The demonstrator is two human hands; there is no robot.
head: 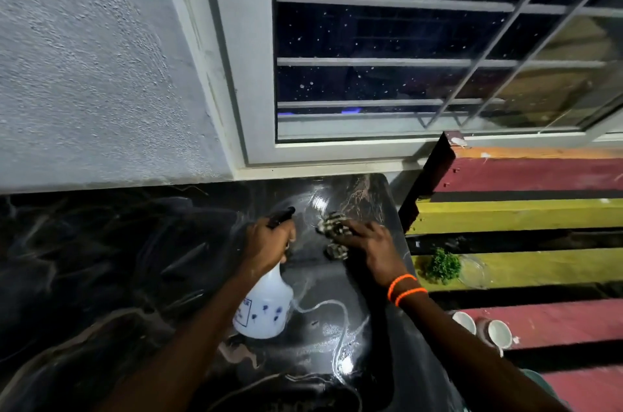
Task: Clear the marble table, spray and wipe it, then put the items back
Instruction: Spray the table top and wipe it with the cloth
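My left hand [266,243] grips the neck and black trigger of a white spray bottle [264,308], held just above the black marble table [118,259] with its nozzle pointing toward the far right corner. My right hand [371,244] presses a striped, crumpled cloth [332,229] flat on the tabletop near that corner. Two orange bands circle my right wrist. The marble around the cloth looks wet and shiny.
A slatted bench [522,212] in red and yellow stands right of the table. On it lie a small green plant [441,266], a clear glass dish [475,271] and two white cups [485,330]. A textured wall and a barred window rise behind.
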